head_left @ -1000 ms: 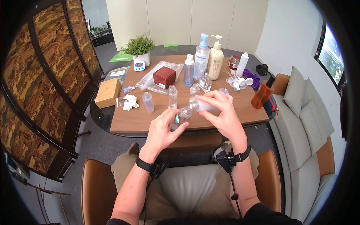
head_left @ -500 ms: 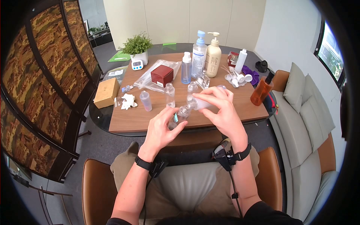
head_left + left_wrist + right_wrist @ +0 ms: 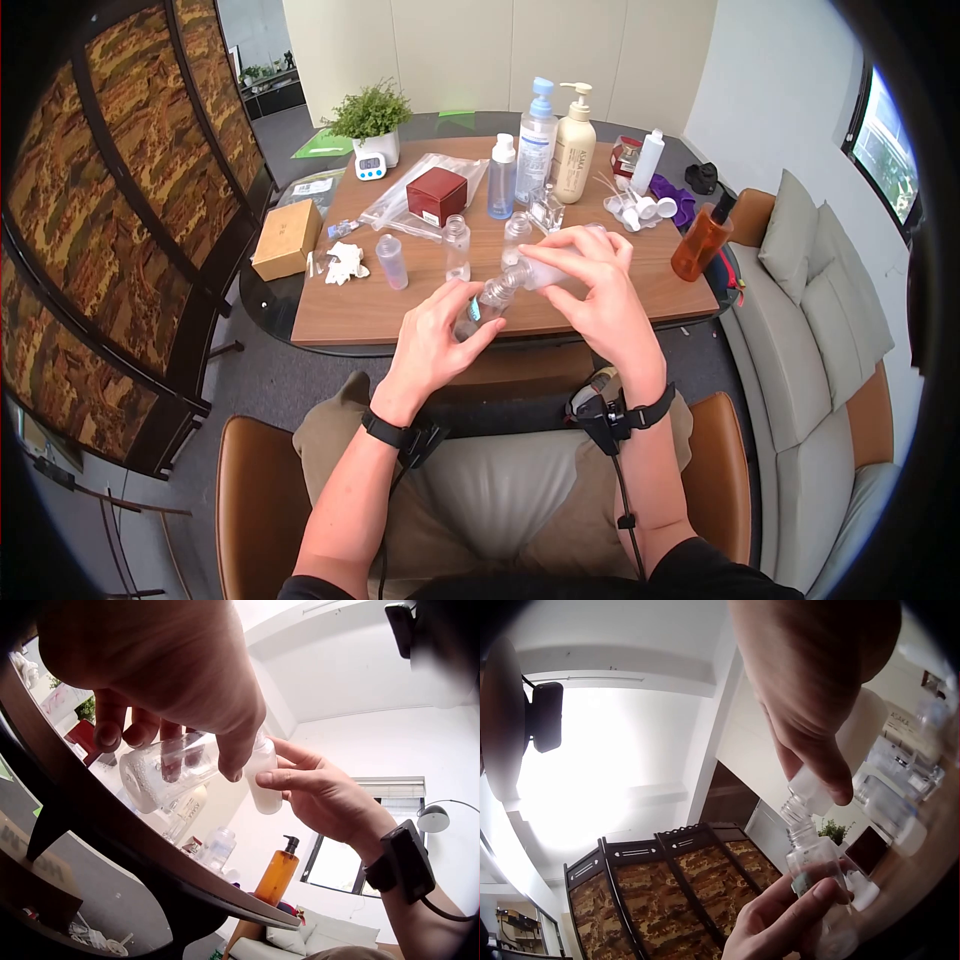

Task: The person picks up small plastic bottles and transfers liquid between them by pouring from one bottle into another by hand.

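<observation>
Where the hands meet: above the near edge of the wooden worktop (image 3: 640, 285), in front of the seated person's lap.
Left hand (image 3: 437, 340): fingers and thumb curled round a small clear plastic bottle (image 3: 488, 305), held tilted with its open neck up and to the right.
Right hand (image 3: 600, 295): fingers wrapped round a frosted white plastic bottle (image 3: 545, 272), tipped nearly flat, its neck pointing left and down.
Necks: the right wrist view shows the frosted bottle's mouth (image 3: 808, 796) touching the clear bottle's mouth (image 3: 801, 834); whether liquid flows cannot be told.
Just behind the hands: two more clear empty bottles standing upright (image 3: 457, 247), and a short capped clear vial (image 3: 392, 261) to their left.
Left of worktop: crumpled white paper scrap (image 3: 346, 264); tan cardboard box (image 3: 287, 240) on the dark glass beside the worktop.
Middle row: dark red square box (image 3: 436, 196) on a clear plastic bag (image 3: 400, 205); pale blue bottle with white cap (image 3: 502, 178).
Right side: amber pump bottle with black top (image 3: 699, 244) at the worktop's edge; cluster of white caps (image 3: 637, 213).
Far row: tall blue-topped pump bottle (image 3: 536, 143), cream pump bottle (image 3: 574, 148), slim white bottle (image 3: 648, 163).
Far left corner: green potted plant (image 3: 372, 120) with a small white digital clock (image 3: 370, 166) in front.
</observation>
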Motion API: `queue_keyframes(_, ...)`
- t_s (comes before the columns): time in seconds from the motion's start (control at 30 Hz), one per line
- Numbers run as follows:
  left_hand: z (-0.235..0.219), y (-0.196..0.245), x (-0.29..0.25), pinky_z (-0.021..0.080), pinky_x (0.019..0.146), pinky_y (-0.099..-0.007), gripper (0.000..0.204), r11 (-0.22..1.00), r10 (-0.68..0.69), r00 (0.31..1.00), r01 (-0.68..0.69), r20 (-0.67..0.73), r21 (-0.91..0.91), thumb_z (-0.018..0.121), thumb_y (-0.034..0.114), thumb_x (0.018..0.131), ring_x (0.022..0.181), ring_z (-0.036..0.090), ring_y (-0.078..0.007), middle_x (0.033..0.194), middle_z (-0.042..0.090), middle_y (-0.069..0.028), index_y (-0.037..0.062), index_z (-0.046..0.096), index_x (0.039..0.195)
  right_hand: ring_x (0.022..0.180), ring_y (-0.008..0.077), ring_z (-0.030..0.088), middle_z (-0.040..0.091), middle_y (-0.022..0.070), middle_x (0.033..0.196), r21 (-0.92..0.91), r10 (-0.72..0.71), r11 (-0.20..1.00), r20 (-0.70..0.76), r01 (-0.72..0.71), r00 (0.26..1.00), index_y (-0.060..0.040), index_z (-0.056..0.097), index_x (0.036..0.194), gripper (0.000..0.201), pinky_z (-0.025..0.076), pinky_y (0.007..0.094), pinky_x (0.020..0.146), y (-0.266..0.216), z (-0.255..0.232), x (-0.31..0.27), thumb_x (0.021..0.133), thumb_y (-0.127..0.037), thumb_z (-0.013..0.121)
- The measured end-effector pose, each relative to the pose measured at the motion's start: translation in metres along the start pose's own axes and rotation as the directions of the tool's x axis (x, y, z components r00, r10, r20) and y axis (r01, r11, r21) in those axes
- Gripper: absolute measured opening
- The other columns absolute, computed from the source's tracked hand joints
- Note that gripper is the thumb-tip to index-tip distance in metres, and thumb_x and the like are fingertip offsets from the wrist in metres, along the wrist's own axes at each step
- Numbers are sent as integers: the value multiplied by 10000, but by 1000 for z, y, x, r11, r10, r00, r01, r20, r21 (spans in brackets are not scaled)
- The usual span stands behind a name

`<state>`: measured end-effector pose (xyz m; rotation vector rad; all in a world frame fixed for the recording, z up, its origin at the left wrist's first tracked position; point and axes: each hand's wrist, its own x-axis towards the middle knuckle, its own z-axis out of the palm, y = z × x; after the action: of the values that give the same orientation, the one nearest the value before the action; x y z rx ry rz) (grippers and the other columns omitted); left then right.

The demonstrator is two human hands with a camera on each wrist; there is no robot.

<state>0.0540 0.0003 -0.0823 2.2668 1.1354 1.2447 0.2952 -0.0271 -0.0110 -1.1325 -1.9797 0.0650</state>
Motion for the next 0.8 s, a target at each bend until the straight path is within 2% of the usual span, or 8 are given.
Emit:
queue_keyframes(0.43, 3, -2, -1, 561, 679, -427, 486, 1000, 9, 1000, -9, 5, 15, 876, 364, 960, 721, 686, -309, 1073, 757, -114, 17, 748, 1274, 1259, 262, 630, 723, 56, 1199, -26, -14, 1000, 6, 14, 1000, -111, 846, 1283, 427, 239, 531, 1292, -2, -2, 1, 883, 13, 765)
queue_keyframes(0.5, 7, -6, -2, 445, 611, -364, 486, 997, 75, 995, -77, -61, -28, 922, 290, 925, 650, 500, -203, 944, 633, -87, -7, 731, 1259, 1258, 262, 631, 724, 55, 1200, -29, -18, 999, 4, 18, 1000, -111, 846, 1282, 425, 240, 531, 1291, -2, -2, 1, 882, 12, 769)
queue_keyframes(0.8, 7, -7, -2, 464, 619, -366, 502, 997, 70, 997, -71, -46, -13, 920, 304, 928, 653, 519, -210, 954, 648, -90, -3, 734, 1280, 1257, 258, 632, 727, 50, 1201, -34, -15, 999, 8, 15, 1000, -117, 848, 1276, 423, 249, 522, 1284, -3, -3, 0, 881, 15, 772)
